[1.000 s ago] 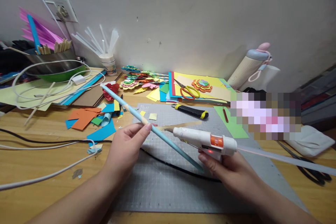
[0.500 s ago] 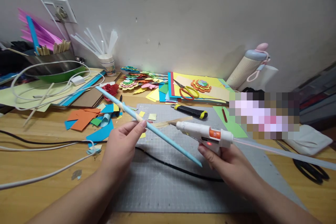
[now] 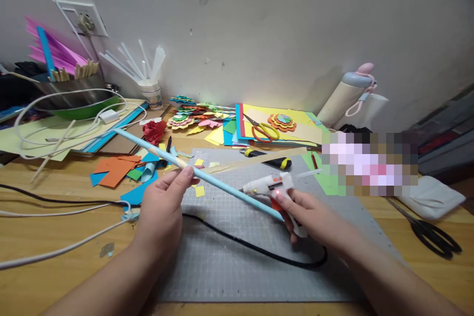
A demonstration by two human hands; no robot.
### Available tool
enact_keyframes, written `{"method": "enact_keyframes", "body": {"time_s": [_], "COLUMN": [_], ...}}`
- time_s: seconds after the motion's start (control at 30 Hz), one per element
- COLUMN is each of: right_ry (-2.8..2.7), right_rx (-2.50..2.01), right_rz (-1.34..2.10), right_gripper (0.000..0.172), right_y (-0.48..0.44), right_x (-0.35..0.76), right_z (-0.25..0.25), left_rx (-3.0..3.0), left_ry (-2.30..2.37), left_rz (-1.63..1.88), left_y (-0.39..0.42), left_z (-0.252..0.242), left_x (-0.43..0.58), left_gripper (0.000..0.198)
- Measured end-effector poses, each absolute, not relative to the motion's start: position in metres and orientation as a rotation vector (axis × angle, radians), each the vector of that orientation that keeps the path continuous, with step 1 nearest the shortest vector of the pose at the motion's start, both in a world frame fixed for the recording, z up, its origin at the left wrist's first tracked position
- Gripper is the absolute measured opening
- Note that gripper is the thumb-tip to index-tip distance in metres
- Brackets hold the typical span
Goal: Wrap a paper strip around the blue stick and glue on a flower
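My left hand (image 3: 163,207) pinches a light blue rolled paper stick (image 3: 229,190) near its middle, between thumb and fingers. A cream paper strip (image 3: 255,159) runs from the stick toward the right, its near end at my left fingertips. My right hand (image 3: 307,212) is wrapped around the handle of a white hot glue gun (image 3: 268,185) with a small red light lit. The gun's nozzle points left, just behind the stick; whether it touches the stick I cannot tell. The stick's lower right end passes in front of the gun's handle area.
Under my hands lies a grey cutting mat (image 3: 222,276), crossed by a black cable (image 3: 255,249). Behind are a utility knife (image 3: 266,158), red-yellow scissors (image 3: 264,131) and layered paper flowers (image 3: 181,121). Coloured paper scraps (image 3: 118,168) lie left, black scissors (image 3: 437,237) right.
The glue gun has swung left and turned, its nozzle now close to the stick. The stick has shifted slightly left, and the cream strip now extends farther up to the right.
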State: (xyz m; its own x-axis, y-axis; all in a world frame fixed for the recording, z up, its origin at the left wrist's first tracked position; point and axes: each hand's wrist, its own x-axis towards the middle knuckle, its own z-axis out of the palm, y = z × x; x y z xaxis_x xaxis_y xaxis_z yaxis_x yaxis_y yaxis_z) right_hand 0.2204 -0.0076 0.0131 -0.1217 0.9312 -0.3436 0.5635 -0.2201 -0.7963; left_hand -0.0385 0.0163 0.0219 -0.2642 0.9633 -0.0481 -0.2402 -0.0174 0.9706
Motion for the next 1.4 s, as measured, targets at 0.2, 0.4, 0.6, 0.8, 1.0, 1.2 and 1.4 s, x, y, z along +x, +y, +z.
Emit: {"method": "enact_keyframes", "body": {"time_s": [0.2, 0.4, 0.6, 0.8, 1.0, 1.2, 1.4], "right_ry": [-1.987, -1.979, -2.052, -2.002, -2.024, -2.087, -2.098], "right_rx": [-1.918, -1.324, -1.244, -1.307, -1.252, -1.197, -1.11], "right_rz": [0.407, 0.54, 0.657, 0.804, 0.663, 0.447, 0.399], "right_gripper": [0.048, 0.027, 0.025, 0.024, 0.021, 0.025, 0.026], "right_y": [-0.01, -0.038, -0.04, -0.039, -0.041, -0.04, -0.041], "right_x": [0.227, 0.201, 0.19, 0.189, 0.188, 0.192, 0.193], "right_z": [0.021, 0.023, 0.011, 0.013, 0.013, 0.006, 0.005], "left_rx": [0.903, 0.976, 0.947, 1.088, 1.077, 0.97, 0.975], "left_ry": [1.235, 1.285, 1.167, 1.291, 1.272, 1.134, 1.017], "left_rz": [1.416, 1.298, 1.205, 1.174, 1.162, 1.057, 1.014], "left_y": [0.013, 0.009, 0.009, 0.007, 0.006, 0.008, 0.008], "left_z": [0.02, 0.014, 0.01, 0.018, 0.022, 0.016, 0.012], "left_x": [-0.037, -0.031, -0.025, -0.025, -0.022, -0.022, -0.024], "left_gripper": [0.028, 0.033, 0.033, 0.029, 0.03, 0.032, 0.032]}}
